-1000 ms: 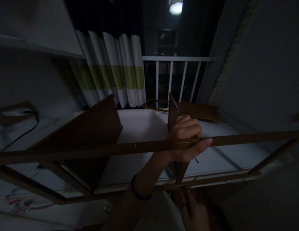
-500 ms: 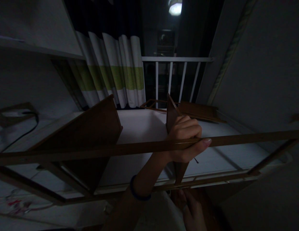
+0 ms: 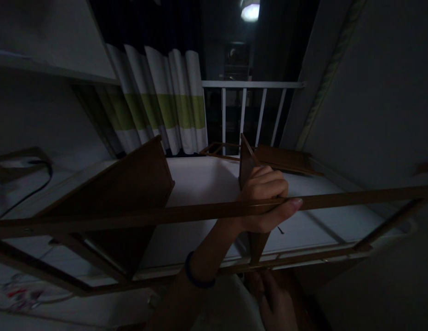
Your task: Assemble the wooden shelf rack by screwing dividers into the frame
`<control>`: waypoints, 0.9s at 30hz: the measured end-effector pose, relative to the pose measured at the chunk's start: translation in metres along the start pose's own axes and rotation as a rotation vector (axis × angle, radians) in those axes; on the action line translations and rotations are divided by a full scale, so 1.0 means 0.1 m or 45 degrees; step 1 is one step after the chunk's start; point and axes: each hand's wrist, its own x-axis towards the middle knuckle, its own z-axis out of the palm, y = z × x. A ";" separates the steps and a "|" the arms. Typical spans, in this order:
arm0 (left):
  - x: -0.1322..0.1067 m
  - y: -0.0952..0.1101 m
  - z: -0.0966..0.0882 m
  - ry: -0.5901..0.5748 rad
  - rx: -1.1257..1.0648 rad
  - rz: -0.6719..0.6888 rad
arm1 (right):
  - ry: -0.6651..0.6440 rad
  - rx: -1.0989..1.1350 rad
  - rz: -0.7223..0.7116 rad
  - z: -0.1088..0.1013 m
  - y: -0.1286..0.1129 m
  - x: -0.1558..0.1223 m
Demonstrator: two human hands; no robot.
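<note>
My left hand point(image 3: 265, 197), with a dark band on the wrist, is wrapped over the top rail of a brown wooden frame point(image 3: 200, 211). Its thumb lies along the near side of the rail. Behind that hand, an upright wooden panel point(image 3: 247, 158) meets the frame. Below the frame's lower rail, close to the foot of this panel, is my right hand point(image 3: 274, 299). Its fingers are bent together in deep shadow, and what they hold, if anything, is hidden. A second, larger wooden panel point(image 3: 131, 184) stands tilted at the left, behind the frame.
The parts rest on a white surface point(image 3: 203, 184). At the back lie a small wooden frame point(image 3: 217, 149) and another flat panel point(image 3: 286, 158). Beyond are a striped curtain point(image 3: 179, 101) and a white railing point(image 3: 251, 85). A black cable point(image 3: 31, 195) runs at the left.
My left hand keeps its hold on the top rail. The right hand has shifted very slightly beneath the lower rail; the wooden parts stay practically in place.
</note>
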 end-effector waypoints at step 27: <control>0.00 -0.01 0.02 0.020 -0.087 -0.028 | 0.114 -0.509 -0.112 -0.01 -0.06 -0.03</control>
